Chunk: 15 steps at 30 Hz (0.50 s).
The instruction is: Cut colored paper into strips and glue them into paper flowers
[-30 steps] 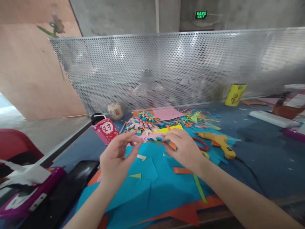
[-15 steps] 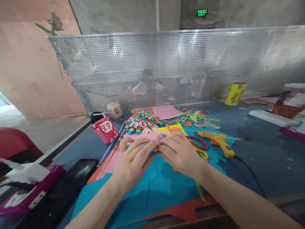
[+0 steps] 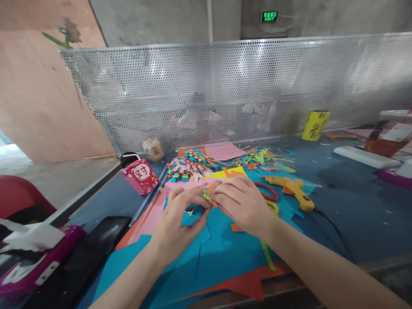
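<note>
A small piece of orange and green paper (image 3: 211, 189) is between my two hands, mostly covered by fingers. My left hand (image 3: 179, 214) is closed on its left side, thumb and fingers bent into a ring with the tips at the paper. From the right, my right hand (image 3: 243, 205) pinches the orange part, fingers pressed together. Below both hands lie blue paper sheets (image 3: 180, 266). Just beyond them is a heap of fringed, multicoloured paper pieces (image 3: 189, 164). Red-handled scissors (image 3: 270, 192) and yellow-handled scissors (image 3: 273, 207) sit beside my right hand, partly hidden.
A yellow glue gun (image 3: 298, 191) with a black cord lies at right. Cut paper strips (image 3: 262, 158) are scattered behind. On the left are a red packet (image 3: 141, 176), a black phone (image 3: 109, 231) and a purple power strip (image 3: 48, 262). A perforated metal screen (image 3: 225, 94) borders the table.
My left fingers have opened into a wider ring, showing more of the orange and green paper. My right hand keeps its pinch. The view has shifted slightly.
</note>
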Motion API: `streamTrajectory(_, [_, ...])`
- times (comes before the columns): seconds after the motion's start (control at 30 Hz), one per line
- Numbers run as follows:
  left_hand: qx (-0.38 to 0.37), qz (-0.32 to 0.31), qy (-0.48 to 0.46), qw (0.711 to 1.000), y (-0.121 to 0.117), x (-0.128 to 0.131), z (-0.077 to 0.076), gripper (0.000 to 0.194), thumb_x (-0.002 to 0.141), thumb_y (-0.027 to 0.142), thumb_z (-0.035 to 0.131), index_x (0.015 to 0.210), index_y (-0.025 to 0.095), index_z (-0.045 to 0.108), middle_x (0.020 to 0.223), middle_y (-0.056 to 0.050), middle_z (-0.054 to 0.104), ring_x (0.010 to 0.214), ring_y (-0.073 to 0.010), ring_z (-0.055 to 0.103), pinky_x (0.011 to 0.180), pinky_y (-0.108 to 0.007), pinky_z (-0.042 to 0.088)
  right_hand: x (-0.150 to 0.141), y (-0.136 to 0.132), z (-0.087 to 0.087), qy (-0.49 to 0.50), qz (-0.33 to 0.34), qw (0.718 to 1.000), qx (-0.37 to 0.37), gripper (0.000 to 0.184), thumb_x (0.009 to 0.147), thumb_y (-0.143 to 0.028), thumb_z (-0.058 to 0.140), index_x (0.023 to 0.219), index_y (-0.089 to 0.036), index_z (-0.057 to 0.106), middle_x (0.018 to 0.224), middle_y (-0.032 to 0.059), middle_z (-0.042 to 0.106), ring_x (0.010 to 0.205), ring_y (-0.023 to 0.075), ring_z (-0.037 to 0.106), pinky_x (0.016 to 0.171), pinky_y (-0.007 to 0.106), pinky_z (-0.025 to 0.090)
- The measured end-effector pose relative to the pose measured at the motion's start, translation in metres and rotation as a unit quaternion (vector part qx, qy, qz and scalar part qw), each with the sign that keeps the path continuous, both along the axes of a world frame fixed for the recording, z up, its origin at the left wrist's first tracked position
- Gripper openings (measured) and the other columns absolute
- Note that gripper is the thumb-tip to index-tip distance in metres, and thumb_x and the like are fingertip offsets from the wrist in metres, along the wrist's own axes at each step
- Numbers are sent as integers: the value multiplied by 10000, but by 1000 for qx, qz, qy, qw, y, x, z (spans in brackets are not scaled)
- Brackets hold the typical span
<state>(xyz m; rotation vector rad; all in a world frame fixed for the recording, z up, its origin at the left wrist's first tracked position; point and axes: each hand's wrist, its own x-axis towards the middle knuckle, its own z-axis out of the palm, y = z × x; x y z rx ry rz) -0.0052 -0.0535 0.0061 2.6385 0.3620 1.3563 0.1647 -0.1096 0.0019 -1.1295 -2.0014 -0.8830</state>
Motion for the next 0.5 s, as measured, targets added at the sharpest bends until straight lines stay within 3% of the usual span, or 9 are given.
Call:
streamTrajectory(0.2, [-7,-28,-16,999,-3,1,1,529,733,70,549,1203,233,371,729,23,649,747,-139,607,768,-327,433,2,-3,5,-66,-34,996,48,165,834,-153,455,765,-177,603,883,13,657,828,166,518,714,329,380])
streamTrajectory(0.5, [-103,-135,-35,985,-8,-4,-2,608,707,24,579,1223,264,366,719,24,649,709,-145,620,807,-372,441,6,-1,6,-90,-75,989,95,141,816,-138,489,754,-174,610,811,-1,663,787,167,526,697,316,379])
